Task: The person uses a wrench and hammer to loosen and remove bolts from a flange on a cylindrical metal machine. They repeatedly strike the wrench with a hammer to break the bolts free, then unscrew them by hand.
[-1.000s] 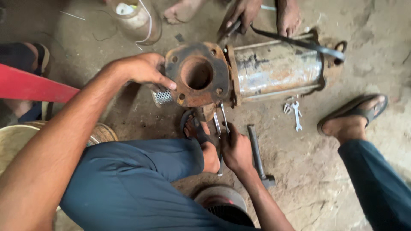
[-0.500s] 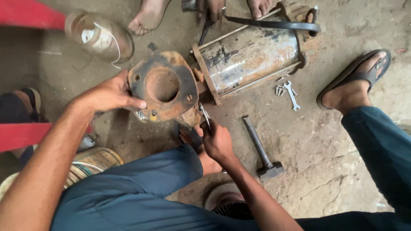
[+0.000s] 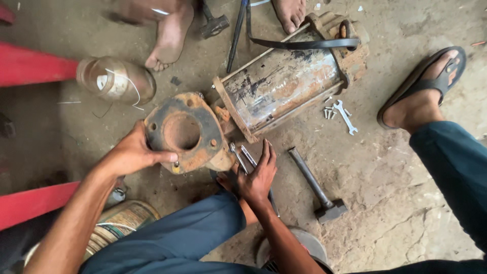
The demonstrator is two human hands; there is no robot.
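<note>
My left hand [image 3: 133, 152] grips the left rim of a rusty round flange [image 3: 183, 132] with a centre hole, which stands at the near end of a large metal cylinder [image 3: 284, 83] lying on the ground. My right hand [image 3: 256, 175] rests flat on the ground below the flange, fingers spread over two wrenches [image 3: 242, 156] lying side by side. I cannot tell whether it grips them.
A hammer [image 3: 317, 186] lies right of my hand. A small spanner [image 3: 346, 115] and bolts [image 3: 328, 112] lie beside the cylinder. A black strap [image 3: 299, 44] crosses its far end. A glass jar [image 3: 115, 78], red beams [image 3: 35, 66], other people's bare feet [image 3: 170, 35] and a sandalled foot [image 3: 423, 96] surround it.
The view has shifted, so everything sits lower in the frame. My left hand stays on the flange. My right hand has spread flat over the wrenches.
</note>
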